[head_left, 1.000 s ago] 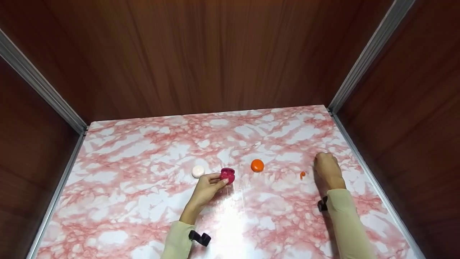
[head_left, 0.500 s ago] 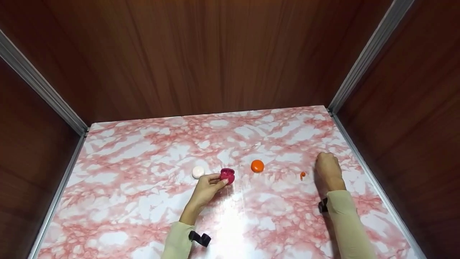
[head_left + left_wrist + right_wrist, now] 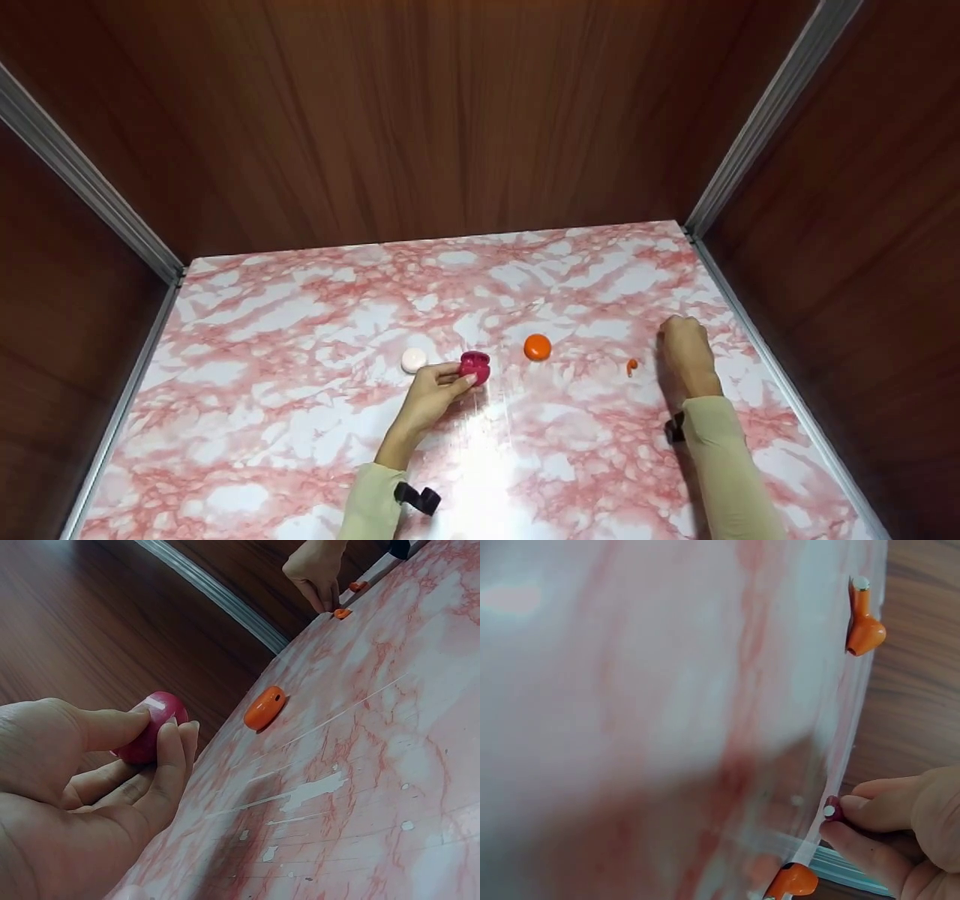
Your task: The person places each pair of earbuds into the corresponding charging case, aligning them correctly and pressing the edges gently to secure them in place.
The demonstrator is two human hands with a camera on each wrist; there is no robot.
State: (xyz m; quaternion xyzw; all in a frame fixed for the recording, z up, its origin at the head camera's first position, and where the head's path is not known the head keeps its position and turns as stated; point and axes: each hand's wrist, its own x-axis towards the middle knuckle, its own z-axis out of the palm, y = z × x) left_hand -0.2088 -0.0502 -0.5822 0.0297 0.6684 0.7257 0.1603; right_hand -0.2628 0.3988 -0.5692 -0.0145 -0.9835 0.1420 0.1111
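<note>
My left hand (image 3: 433, 394) grips a magenta earbud case (image 3: 475, 369), its lid raised in the head view. In the left wrist view, thumb and fingers pinch the case (image 3: 154, 727) above the table. Far to the right, my right hand (image 3: 686, 349) is down at the tabletop. Its thumb and a finger pinch a small magenta earbud (image 3: 831, 810), of which only the white-tipped stem end shows. One orange earbud (image 3: 866, 634) lies on either side of that hand; the other orange earbud (image 3: 795, 881) is hidden from the head view.
A rounded orange case (image 3: 537, 347) lies closed between the hands. A round white case (image 3: 413, 360) sits just beyond the left hand. Brown wood-look panels (image 3: 450, 120) with grey metal strips (image 3: 772, 97) border the pink-and-white marbled table (image 3: 285, 420) at the back and sides.
Both hands keep nearly the same place and grip; the right hand has shifted very slightly to the right.
</note>
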